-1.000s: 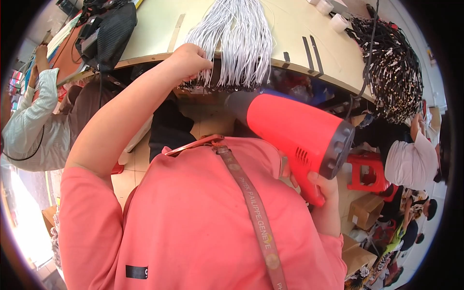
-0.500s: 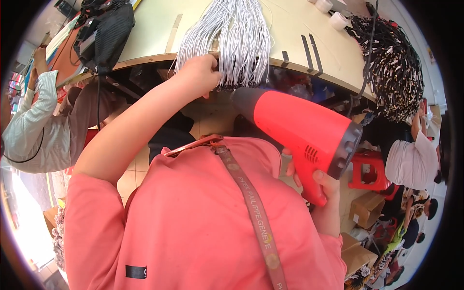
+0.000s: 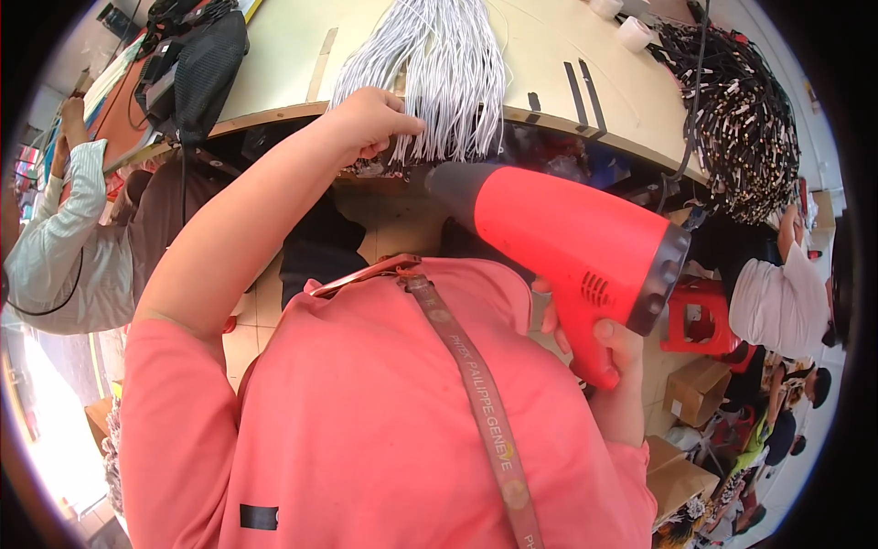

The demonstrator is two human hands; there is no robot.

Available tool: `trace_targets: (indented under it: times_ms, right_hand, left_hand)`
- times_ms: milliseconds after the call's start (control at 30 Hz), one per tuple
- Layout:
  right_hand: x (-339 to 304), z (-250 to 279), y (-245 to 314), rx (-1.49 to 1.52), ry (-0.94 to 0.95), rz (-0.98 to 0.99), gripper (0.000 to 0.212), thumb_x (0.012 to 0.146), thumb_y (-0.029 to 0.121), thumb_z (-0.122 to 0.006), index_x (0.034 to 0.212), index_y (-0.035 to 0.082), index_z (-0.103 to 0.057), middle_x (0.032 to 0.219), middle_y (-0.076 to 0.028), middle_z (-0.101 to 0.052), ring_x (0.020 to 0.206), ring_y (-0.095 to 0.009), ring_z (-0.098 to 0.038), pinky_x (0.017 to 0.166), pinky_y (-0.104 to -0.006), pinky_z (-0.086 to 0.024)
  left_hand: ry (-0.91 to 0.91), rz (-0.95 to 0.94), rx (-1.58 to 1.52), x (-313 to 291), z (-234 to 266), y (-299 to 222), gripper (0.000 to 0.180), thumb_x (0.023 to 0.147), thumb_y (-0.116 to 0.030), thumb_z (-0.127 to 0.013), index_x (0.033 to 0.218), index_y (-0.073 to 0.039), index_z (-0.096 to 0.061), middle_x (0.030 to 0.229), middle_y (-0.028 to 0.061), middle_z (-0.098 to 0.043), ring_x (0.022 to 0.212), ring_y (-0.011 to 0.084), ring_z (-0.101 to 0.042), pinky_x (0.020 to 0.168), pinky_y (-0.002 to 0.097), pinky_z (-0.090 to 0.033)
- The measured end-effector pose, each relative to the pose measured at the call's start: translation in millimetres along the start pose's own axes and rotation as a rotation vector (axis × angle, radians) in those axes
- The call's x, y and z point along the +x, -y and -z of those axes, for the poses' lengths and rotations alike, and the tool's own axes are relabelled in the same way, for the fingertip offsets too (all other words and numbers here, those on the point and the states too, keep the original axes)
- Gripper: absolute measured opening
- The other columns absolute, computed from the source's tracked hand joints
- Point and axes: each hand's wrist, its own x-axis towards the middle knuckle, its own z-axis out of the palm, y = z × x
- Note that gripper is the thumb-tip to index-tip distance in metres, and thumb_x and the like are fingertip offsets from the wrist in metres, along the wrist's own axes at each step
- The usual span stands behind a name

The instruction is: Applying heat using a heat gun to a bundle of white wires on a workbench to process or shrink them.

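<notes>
The white cords point(image 3: 455, 87) lay in a thick bundle at the middle of the cream table point(image 3: 274, 78), their loose ends hanging over its near edge. The left hand point(image 3: 373, 123) was at the left part of that hanging bunch, its fingers bent and the forefinger reaching right against the strands; whether any cord was pinched between the fingers, I could not tell. The right hand point(image 3: 615, 346), on the near right, had its fingers wrapped around the handle of a red hot-air gun point(image 3: 562, 229), which was held tilted, its black nozzle point(image 3: 453, 192) aimed to the far left and close to the cord ends. On the table, dark tape strips point(image 3: 574, 96) were stuck to the right of the cords, with a white roll point(image 3: 635, 34) farther right and a heap of black cables point(image 3: 743, 128) at the right end. A black mesh bag point(image 3: 210, 78) rested on the far left. A co-worker in a pale striped shirt point(image 3: 78, 284) sat at the left, and a red stool point(image 3: 675, 327) stood at the right, just beyond a cardboard box point(image 3: 697, 392).
</notes>
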Motion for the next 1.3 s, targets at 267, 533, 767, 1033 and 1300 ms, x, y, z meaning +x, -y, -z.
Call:
trace_targets:
  times_ms: [267, 533, 767, 1033, 1300]
  right_hand:
    - [9, -8, 3, -0.016, 0.046, -0.035, 0.079, 0.068, 0.039, -0.073, 0.121, -0.012, -0.044, 0.107, -0.026, -0.056, 0.06, -0.016, -0.057, 0.045, -0.0223, -0.043]
    - [17, -20, 7, -0.091, 0.068, -0.075, 0.076, 0.071, 0.039, -0.069, 0.121, -0.012, -0.044, 0.098, -0.022, -0.059, 0.06, -0.015, -0.055, 0.048, -0.0225, -0.041]
    - [24, -21, 10, -0.125, 0.114, -0.121, 0.079, 0.072, 0.041, -0.07, 0.123, -0.011, -0.041, 0.09, -0.021, -0.06, 0.063, -0.017, -0.055, 0.054, -0.0239, -0.043]
    - [11, -4, -2, -0.126, -0.039, -0.028, 0.077, 0.069, 0.039, -0.072, 0.121, -0.011, -0.044, 0.102, -0.024, -0.058, 0.07, -0.019, -0.06, 0.048, -0.022, -0.044]
    - [1, 4, -2, -0.043, -0.068, 0.022, 0.079, 0.069, 0.037, -0.071, 0.123, -0.012, -0.042, 0.115, -0.026, -0.054, 0.075, -0.023, -0.061, 0.045, -0.0237, -0.045]
  left_hand:
    - [0.047, 0.016, 0.048, -5, 6, -9, 0.021, 0.079, -0.017, -0.069, 0.07, -0.001, -0.06, 0.047, 0.0006, -0.045, 0.033, 0.0073, -0.035, 0.031, 0.0248, -0.022]
    - [0.028, -0.009, 0.093, -5, 6, -8, 0.023, 0.078, -0.017, -0.069, 0.069, 0.0, -0.058, 0.047, -0.0001, -0.043, 0.033, 0.0076, -0.035, 0.031, 0.0245, -0.023]
    - [0.03, -0.049, 0.091, -2, 4, -6, 0.026, 0.078, -0.017, -0.07, 0.066, -0.001, -0.054, 0.048, -0.0006, -0.041, 0.034, 0.0075, -0.034, 0.032, 0.0244, -0.022]
    - [0.005, -0.072, 0.392, 5, 3, -2, 0.028, 0.077, -0.021, -0.067, 0.064, 0.0, -0.055, 0.05, 0.0081, -0.054, 0.04, 0.0163, -0.05, 0.039, 0.0308, -0.04]
    - [0.002, 0.285, -0.383, 15, -19, -3, 0.019, 0.076, -0.01, -0.071, 0.073, -0.006, -0.052, 0.055, 0.0023, -0.048, 0.044, 0.0125, -0.047, 0.038, 0.0265, -0.035]
